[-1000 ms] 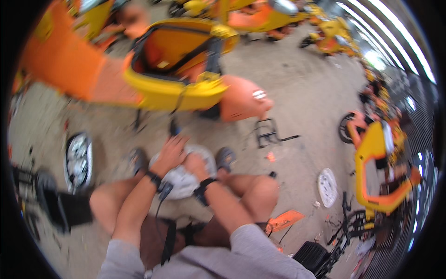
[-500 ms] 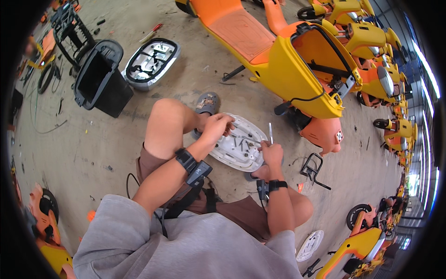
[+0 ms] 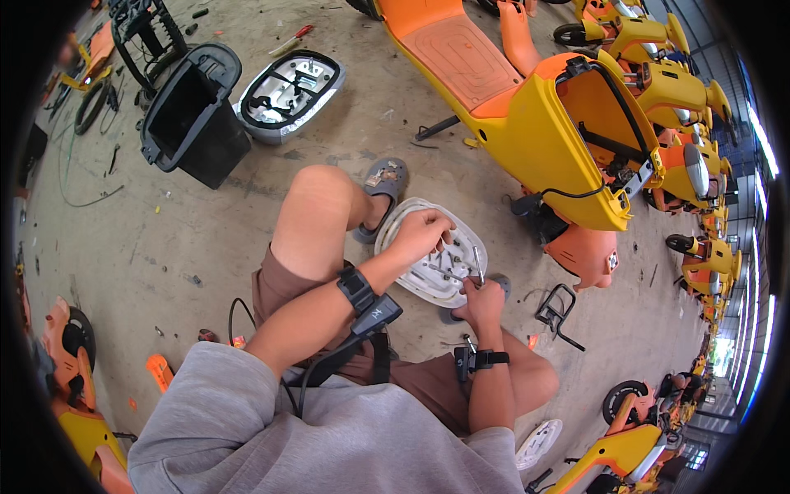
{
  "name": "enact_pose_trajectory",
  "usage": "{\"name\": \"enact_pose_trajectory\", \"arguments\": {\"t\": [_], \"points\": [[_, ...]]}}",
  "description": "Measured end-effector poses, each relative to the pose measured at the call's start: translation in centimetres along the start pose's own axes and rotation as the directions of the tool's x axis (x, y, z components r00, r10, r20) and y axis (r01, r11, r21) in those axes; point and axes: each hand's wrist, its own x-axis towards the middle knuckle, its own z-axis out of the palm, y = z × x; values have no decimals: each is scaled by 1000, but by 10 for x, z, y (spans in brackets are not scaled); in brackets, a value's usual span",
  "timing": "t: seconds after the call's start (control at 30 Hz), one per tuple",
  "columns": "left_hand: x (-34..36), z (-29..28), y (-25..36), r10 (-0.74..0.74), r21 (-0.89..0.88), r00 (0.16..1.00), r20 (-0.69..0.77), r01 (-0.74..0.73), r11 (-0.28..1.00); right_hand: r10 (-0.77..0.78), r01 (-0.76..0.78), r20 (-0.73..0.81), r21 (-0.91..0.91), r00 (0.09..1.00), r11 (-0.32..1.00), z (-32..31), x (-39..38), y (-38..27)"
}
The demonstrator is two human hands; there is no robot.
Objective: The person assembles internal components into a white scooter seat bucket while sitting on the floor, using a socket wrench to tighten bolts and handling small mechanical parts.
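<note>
Between my feet lies a white oval plastic panel (image 3: 409,282), its hollow side up, with several dark bolts (image 3: 455,258) loose in it. My left hand (image 3: 425,234) hovers over its far part, fingers curled downward and pinched; what they hold, if anything, is hidden. At the near right rim, my right hand (image 3: 484,301) is closed round a metal L-shaped wrench (image 3: 478,262). One bright silver length stands up from the fist, and a thinner rod points left across the panel.
A yellow and orange scooter body (image 3: 527,140) stands ahead right, with a bent black metal bracket (image 3: 558,313) nearer me. Left are a black plastic bin (image 3: 202,132), a silver-rimmed seat shell (image 3: 288,95) and a red-handled screwdriver (image 3: 292,39). Several scooters (image 3: 658,90) line the right.
My left hand has moved right and nearer, further over the panel's bolts. My right hand stays at the rim, still gripping the wrench. The whole view has shifted slightly.
</note>
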Motion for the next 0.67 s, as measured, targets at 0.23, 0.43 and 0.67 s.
{"name": "enact_pose_trajectory", "arguments": {"t": [0.23, 0.43, 0.67], "points": [[-1, 3, -3, -28, 43, 999, 44, 26, 999, 96, -97, 73, 18, 993, 995, -9, -2, -30], [6, -2, -12, -24, 65, 1000, -1, 24, 998, -12, 12, 23, 19, 1000, 1000, 10, 8, -8], [17, -12, -15, 120, 129, 993, -17, -117, 985, -95, 85, 12, 337, 995, 937, 8, 25, -29]]}}
